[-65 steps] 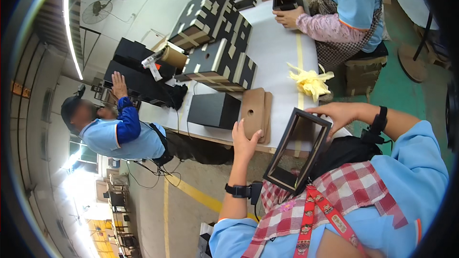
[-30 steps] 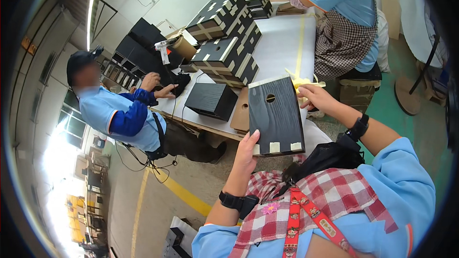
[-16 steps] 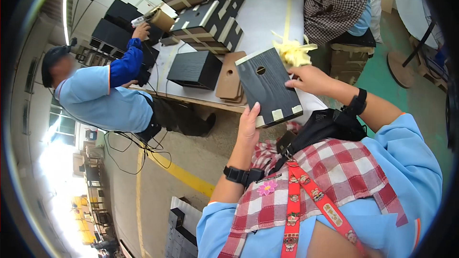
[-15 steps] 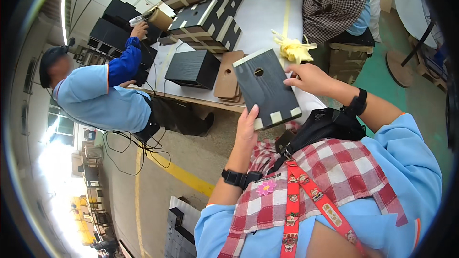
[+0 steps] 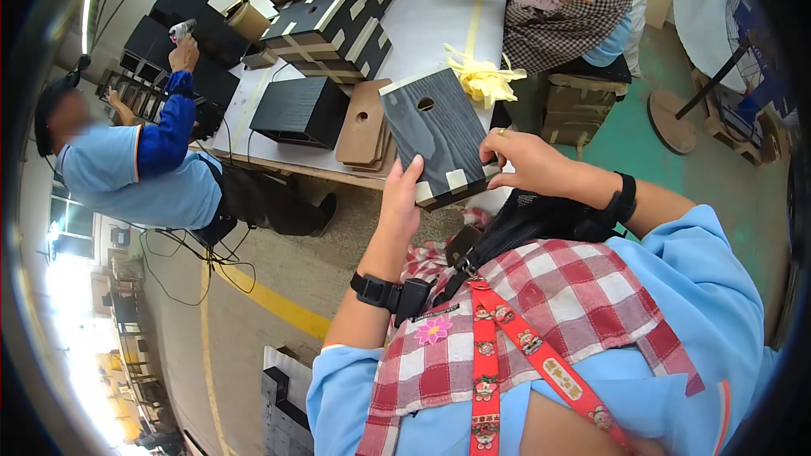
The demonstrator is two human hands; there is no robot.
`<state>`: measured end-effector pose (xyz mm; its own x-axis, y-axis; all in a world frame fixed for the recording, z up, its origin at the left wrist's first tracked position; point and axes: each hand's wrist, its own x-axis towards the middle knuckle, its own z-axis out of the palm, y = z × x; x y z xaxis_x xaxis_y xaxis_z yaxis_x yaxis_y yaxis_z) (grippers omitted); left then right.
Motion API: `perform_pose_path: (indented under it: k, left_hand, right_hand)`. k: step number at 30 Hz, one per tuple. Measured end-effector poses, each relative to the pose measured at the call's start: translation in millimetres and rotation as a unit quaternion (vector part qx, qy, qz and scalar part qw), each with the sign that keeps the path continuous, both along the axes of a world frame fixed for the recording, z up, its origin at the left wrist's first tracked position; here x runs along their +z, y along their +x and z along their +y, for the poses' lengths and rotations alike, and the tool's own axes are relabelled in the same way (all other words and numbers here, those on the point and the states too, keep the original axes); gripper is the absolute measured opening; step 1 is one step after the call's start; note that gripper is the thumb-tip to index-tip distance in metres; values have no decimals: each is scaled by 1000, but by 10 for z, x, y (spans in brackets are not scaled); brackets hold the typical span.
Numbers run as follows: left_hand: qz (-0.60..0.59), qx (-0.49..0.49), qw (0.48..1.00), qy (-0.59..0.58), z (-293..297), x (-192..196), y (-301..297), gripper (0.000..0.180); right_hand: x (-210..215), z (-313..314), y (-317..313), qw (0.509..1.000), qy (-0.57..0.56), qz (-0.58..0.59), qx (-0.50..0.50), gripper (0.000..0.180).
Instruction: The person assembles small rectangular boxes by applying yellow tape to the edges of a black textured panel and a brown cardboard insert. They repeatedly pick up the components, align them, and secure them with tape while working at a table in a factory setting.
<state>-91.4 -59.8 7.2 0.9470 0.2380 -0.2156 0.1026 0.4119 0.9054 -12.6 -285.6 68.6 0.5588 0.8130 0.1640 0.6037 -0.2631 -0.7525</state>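
Observation:
My left hand (image 5: 402, 201) grips a black wood-grain box (image 5: 438, 137) by its lower left corner, thumb on the top face. A round hole pierces that face near its far end. Cream tape runs along the far edge, and a short piece of tape (image 5: 456, 179) is folded over the near edge. At the lower right corner, the fingers of my right hand (image 5: 528, 165) are bent and pinched together against the box. Whether they hold tape or only the box's edge is hidden.
Beyond the box lies a bundle of yellow strips (image 5: 483, 78) on the white table (image 5: 431, 13). Brown boards (image 5: 363, 122), another black box (image 5: 300, 110) and taped boxes (image 5: 329, 29) stand leftward. One co-worker (image 5: 144, 160) holds a tool at left; another (image 5: 574, 8) sits across.
My right hand has slid from the box's right side down to its lower right corner, its fingers now bent there. The co-worker at left has raised the hand with the tool.

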Motion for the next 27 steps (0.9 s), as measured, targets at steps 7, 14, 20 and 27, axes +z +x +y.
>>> perform_pose_path:
  k: [7,14,20,27]
  left_hand:
    - [-90,93,835,534,176,159,334,57]
    - [-45,26,675,736,-103,160,589,47]
    - [-48,23,658,751,-126,158,584,45]
    - [-36,18,671,741,-133,200,575,45]
  right_hand:
    - [-194,62,7,976,13,-216,6,36]
    - [-242,85,48,981,12,-190,24,28]
    - [-235,74,21,976,23,-214,37,25]
    - [-181,62,46,986,35,-162,33,27]
